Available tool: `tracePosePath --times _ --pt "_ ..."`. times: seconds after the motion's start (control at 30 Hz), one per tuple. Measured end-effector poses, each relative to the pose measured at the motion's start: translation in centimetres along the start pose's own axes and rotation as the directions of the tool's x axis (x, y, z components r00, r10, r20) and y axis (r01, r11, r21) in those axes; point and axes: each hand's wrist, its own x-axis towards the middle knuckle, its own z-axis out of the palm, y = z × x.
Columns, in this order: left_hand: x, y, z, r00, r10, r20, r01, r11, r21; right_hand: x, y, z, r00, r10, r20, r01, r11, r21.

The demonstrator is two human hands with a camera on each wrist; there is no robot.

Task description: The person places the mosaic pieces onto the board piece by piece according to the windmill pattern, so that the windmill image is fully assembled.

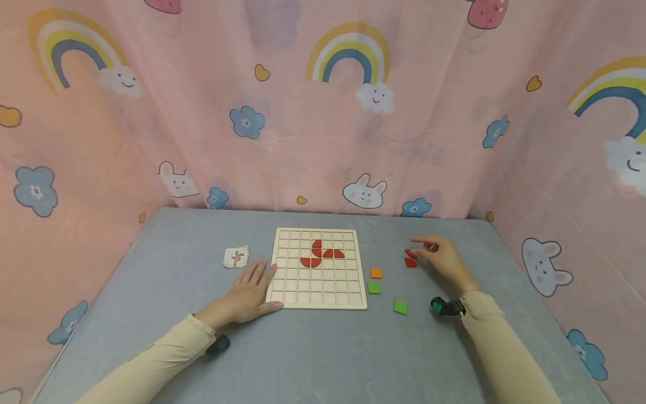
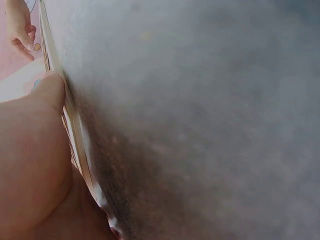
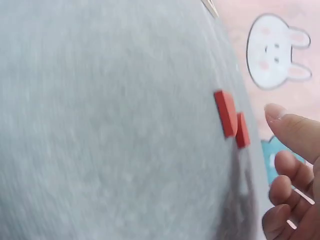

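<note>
On the grey table lies a square wooden grid board (image 1: 294, 289) with several red quarter-round tiles (image 1: 310, 262) set in its cells. My left hand (image 1: 247, 294) rests at the board's left edge, fingers straight and thumb along the lower left corner. In the left wrist view the thumb (image 2: 50, 92) touches the board's edge. To the right of the board, my right hand (image 1: 444, 261) hovers by two loose red tiles (image 1: 411, 262). The right wrist view shows thumb and fingers (image 3: 282, 189) apart from these red tiles (image 3: 227, 114), with nothing visible held between them.
An orange square tile (image 1: 375, 272) and a green square tile (image 1: 373, 288) lie just right of the board, with another green tile (image 1: 401, 307) nearer me. A small pattern card (image 1: 236, 257) sits left of the board. A pink printed curtain (image 1: 303, 157) hangs behind the table.
</note>
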Motion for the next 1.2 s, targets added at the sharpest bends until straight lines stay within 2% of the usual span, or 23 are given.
tracePosePath --times 0.23,0.5,0.67,0.9,1.2 --pt "-0.1 0.3 -0.3 1.000 0.003 0.003 -0.003 1.000 -0.013 -0.2 1.6 -0.2 0.998 0.053 0.036 -0.054 0.998 0.019" --pt "0.4 -0.5 0.4 1.000 0.009 -0.017 -0.009 1.000 0.016 0.3 1.8 -0.5 0.989 0.102 0.105 -0.102 0.995 -0.009" --pt "0.3 -0.3 0.3 1.000 0.009 -0.015 -0.008 1.000 0.009 0.6 1.9 -0.6 0.985 0.112 0.130 -0.112 0.994 -0.013" --pt "-0.2 1.0 -1.0 0.999 -0.017 0.030 0.018 1.000 -0.002 0.6 2.0 -0.5 0.987 0.110 0.120 -0.108 0.994 -0.026" --pt "-0.3 1.2 -1.1 0.998 -0.043 0.038 0.042 0.999 0.017 0.4 2.1 -0.2 0.989 0.109 0.104 -0.106 0.994 -0.036"
